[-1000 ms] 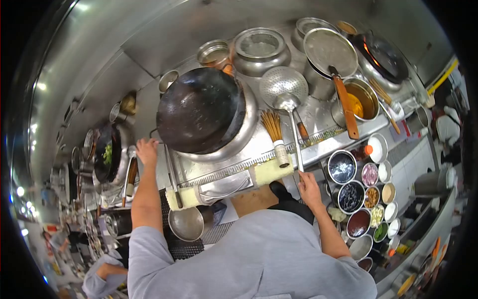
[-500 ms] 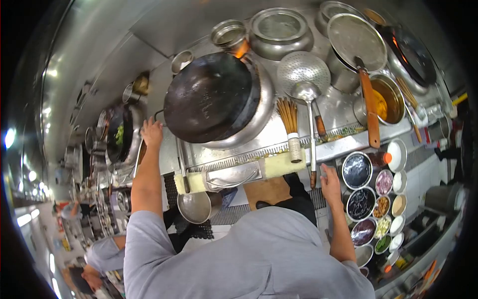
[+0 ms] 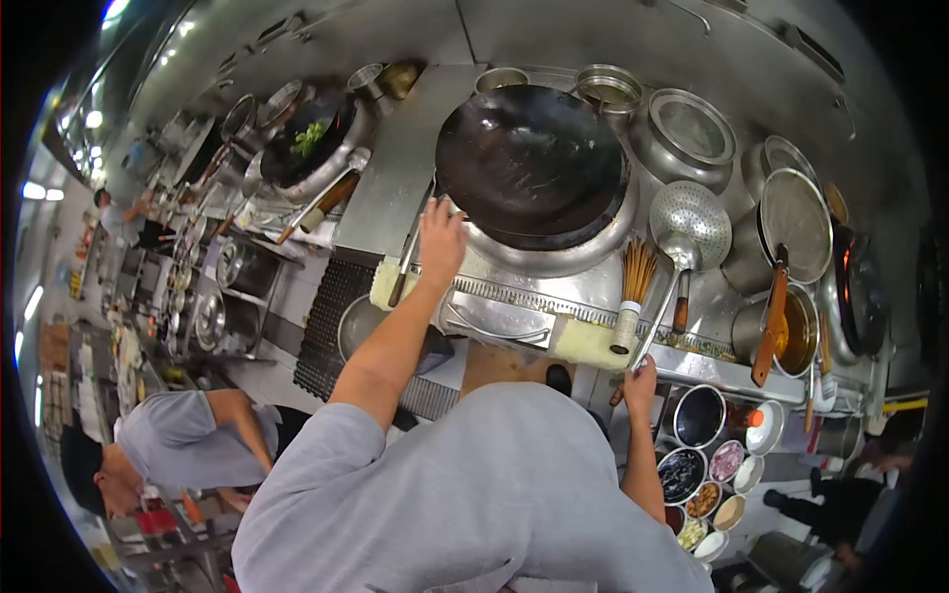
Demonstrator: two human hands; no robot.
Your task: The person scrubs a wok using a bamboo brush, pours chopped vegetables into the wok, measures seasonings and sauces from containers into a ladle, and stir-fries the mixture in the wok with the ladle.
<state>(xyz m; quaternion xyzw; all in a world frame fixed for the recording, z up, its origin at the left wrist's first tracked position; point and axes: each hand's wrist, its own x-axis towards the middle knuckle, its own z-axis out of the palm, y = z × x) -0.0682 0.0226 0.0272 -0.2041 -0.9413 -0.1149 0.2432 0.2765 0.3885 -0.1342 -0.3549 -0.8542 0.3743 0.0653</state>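
My left hand (image 3: 442,240) is at the near left rim of a large black wok (image 3: 529,163), fingers apart; whether they touch the rim is unclear. The wok rests on a round metal burner ring. Beside this hand a long-handled tool (image 3: 407,259) leans on a yellowish cloth (image 3: 384,285). My right hand (image 3: 642,383) is closed around the lower handle of a metal ladle (image 3: 677,249). The ladle's bowl lies against a perforated strainer (image 3: 697,212). A bamboo brush (image 3: 635,287) stands to the left of the ladle handle.
Behind the strainer is a lidded pot (image 3: 690,128). At right, a mesh skimmer (image 3: 794,222) rests above a pot of orange liquid (image 3: 791,341). Ingredient bowls (image 3: 698,417) stand at lower right. Another wok (image 3: 308,138) holds greens. A person (image 3: 203,435) is at lower left.
The view has turned, so the stove appears further right. My right hand, off the ladle half a second ago, now grips its handle. The black wok now shows more of its inside.
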